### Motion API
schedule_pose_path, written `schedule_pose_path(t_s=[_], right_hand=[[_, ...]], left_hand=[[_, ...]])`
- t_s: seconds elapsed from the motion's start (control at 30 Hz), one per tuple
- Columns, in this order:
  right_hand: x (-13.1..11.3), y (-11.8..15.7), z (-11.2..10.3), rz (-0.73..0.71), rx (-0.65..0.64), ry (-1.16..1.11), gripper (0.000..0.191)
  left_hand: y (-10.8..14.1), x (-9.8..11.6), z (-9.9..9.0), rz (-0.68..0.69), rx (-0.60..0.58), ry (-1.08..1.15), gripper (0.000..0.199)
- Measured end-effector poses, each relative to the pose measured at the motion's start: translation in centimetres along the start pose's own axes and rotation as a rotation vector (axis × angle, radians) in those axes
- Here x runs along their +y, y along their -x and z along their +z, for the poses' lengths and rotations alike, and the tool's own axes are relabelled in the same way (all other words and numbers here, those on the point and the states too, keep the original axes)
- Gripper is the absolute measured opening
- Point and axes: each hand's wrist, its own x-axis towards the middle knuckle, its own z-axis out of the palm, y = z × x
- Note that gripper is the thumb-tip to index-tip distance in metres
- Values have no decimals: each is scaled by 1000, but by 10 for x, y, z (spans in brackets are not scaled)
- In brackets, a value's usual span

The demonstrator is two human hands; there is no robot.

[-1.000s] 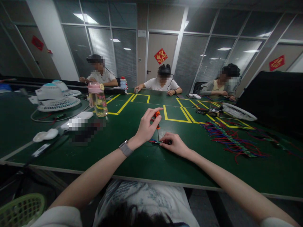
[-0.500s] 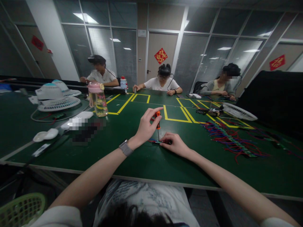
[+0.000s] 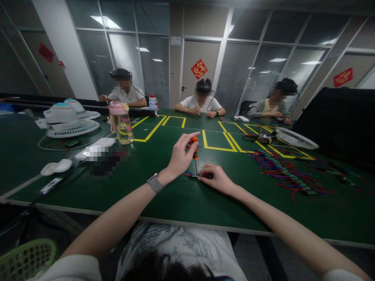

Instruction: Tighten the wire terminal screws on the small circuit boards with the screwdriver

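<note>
An orange and black screwdriver point(image 3: 195, 156) stands nearly upright in front of me, its tip down at a small circuit board point(image 3: 194, 176) on the green table. My left hand point(image 3: 182, 153) grips the screwdriver's handle between thumb and fingers, with the index finger stretched out over the top. My right hand point(image 3: 216, 178) lies low beside the tip, its thumb and fingers closed on the right end of the circuit board. Red and blue wires point(image 3: 189, 173) run out from the board's left side. The fingers of my right hand hide part of the board.
A long row of wired circuit boards point(image 3: 288, 171) lies on the right. Near a white fan grille point(image 3: 296, 138) are dark tools. A pink-lidded bottle point(image 3: 121, 127) and white fans point(image 3: 72, 123) stand left. Yellow tape point(image 3: 219, 148) marks the table point(image 3: 164, 203). Several people sit opposite.
My left hand and the screwdriver handle have shifted very slightly left; my right hand stays put. The person opposite has drawn one hand in from the table's left side toward their body.
</note>
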Motion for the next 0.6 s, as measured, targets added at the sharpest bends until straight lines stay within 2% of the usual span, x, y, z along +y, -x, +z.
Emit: schedule_pose_path(t_s=[0.6], right_hand=[[0, 0, 0, -1, 0, -11, 11]], left_hand=[[-1, 2, 0, 10, 20, -6, 28]])
